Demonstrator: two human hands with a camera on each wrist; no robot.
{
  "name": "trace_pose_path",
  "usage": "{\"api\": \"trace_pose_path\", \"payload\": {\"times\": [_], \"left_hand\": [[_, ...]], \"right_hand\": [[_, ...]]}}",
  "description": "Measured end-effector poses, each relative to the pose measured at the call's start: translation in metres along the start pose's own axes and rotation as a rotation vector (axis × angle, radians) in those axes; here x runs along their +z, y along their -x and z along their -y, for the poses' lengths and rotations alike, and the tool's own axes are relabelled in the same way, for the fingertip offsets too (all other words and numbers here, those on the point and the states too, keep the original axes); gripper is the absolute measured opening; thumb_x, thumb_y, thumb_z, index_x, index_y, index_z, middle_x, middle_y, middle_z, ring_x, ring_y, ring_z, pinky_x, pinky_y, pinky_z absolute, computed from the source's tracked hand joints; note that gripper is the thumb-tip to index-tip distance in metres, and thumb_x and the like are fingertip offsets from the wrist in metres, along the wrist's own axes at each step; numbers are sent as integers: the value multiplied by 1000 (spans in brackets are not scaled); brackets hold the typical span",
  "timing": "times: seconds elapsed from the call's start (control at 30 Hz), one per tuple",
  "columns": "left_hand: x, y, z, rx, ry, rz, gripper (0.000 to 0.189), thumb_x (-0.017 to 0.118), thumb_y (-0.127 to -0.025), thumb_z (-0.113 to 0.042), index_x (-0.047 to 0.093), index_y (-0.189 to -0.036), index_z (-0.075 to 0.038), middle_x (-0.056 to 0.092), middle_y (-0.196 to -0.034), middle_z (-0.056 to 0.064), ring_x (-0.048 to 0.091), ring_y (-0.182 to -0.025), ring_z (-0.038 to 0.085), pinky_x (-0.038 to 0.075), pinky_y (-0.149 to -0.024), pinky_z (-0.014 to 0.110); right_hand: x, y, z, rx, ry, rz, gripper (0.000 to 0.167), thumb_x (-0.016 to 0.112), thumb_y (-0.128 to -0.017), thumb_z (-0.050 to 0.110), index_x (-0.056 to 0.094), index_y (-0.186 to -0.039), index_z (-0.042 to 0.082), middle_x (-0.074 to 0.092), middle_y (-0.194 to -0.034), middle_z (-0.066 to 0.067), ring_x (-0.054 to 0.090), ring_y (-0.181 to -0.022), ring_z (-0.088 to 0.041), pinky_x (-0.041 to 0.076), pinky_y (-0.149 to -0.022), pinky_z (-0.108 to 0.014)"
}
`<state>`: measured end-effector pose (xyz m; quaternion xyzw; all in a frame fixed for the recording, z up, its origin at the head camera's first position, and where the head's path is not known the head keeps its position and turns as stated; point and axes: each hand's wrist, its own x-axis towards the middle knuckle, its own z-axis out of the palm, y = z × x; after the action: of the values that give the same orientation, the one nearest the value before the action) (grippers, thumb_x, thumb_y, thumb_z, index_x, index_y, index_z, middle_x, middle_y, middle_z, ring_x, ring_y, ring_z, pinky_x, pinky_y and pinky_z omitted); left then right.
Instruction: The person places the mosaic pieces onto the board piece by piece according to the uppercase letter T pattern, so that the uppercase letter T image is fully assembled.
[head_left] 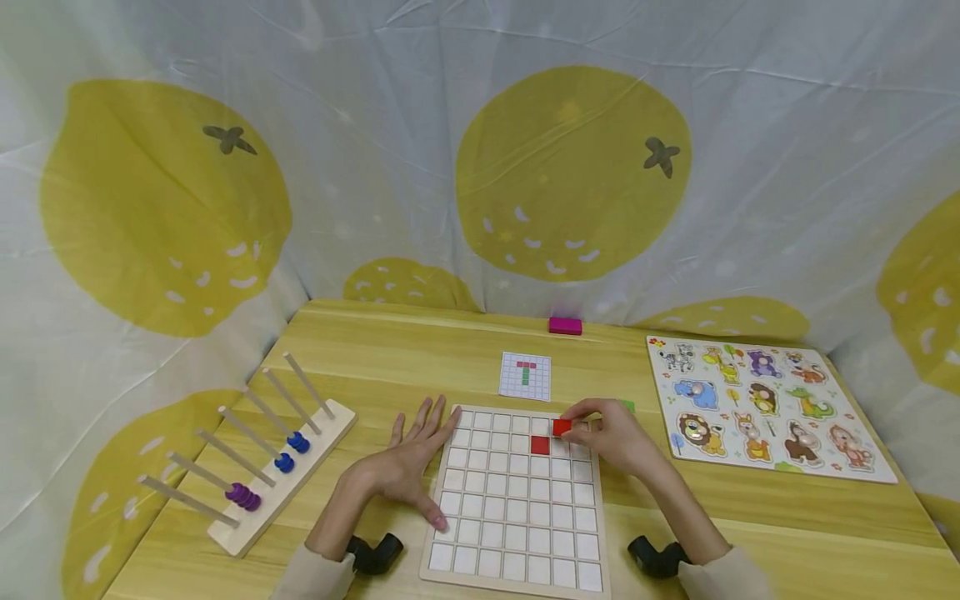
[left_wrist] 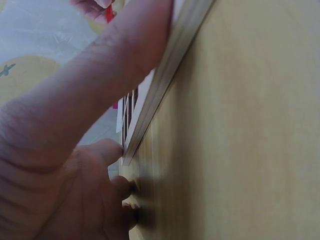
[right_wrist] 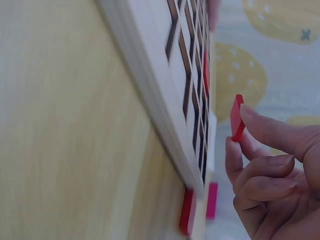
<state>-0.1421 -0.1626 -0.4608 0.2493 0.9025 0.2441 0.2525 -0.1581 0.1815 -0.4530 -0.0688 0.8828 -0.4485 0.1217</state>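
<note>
A white grid board with square cells lies in front of me. My right hand pinches a red square tile between thumb and fingertips, raised over the board's far right part. Another red tile lies in a cell of the second row. My left hand is spread along the board's left edge, its thumb on the board's border and its fingertips near the far left corner. Behind the board lies a small card with a printed grid, a red bar on top and a green column below.
At the left stands a wooden peg rack with blue and purple beads. An animal puzzle board lies at the right. Near the back edge is a magenta block. Beside the board's far corner, a red piece rests on the table.
</note>
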Motion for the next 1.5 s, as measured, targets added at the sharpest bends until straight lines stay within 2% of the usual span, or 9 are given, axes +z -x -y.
{"api": "trace_pose_path", "payload": {"times": [0.13,0.33,0.5,0.73,0.9,1.2,1.5], "left_hand": [[-1,1,0,3,0,1,153,98,-60,-47,-5,-167,-13,-24,-170,21,-25,-157,41,-21,-120,71],[-1,0,2,8,8,-1,153,99,-59,-47,-5,-166,-12,-24,-169,22,-25,-157,42,-20,-120,72],[0,0,2,8,0,-2,153,98,-60,-48,-5,-167,-12,-24,-170,21,-25,-157,41,-20,-120,72],[-2,1,1,2,1,2,153,99,-59,-47,-5,-167,-12,-24,-170,21,-25,-157,42,-19,-121,71],[-2,0,0,-1,-1,3,153,99,-59,-48,-5,-167,-13,-24,-170,20,-25,-157,40,-20,-121,71],[0,0,1,15,-4,-4,152,98,-60,-48,-4,-167,-11,-23,-170,22,-24,-157,43,-18,-120,73],[-1,0,1,8,-1,0,153,99,-60,-47,-4,-167,-12,-24,-170,22,-25,-157,42,-19,-120,72]], "right_hand": [[18,-2,12,-10,2,-10,18,83,-86,12,78,-102,7,75,-110,-10,45,-68,-15,38,-58,-24],[39,-5,24,1,5,-13,16,86,-83,9,79,-97,8,72,-92,-4,43,-60,-14,37,-54,-23],[47,-7,31,12,28,-50,15,89,-79,9,80,-91,11,71,-87,0,49,-69,-14,40,-59,-24],[51,-10,35,7,79,-54,15,91,-76,9,80,-86,12,73,-84,2,57,-79,-14,47,-70,-27],[54,-13,34,-9,81,-36,17,92,-75,10,81,-87,12,73,-87,2,58,-80,-13,49,-70,-28],[53,-15,29,-60,102,11,19,90,-77,8,82,-93,11,72,-92,1,55,-81,-15,47,-67,-27],[51,-15,28,-57,89,3,18,91,-75,9,83,-91,12,73,-90,1,56,-81,-17,45,-68,-26]]}}
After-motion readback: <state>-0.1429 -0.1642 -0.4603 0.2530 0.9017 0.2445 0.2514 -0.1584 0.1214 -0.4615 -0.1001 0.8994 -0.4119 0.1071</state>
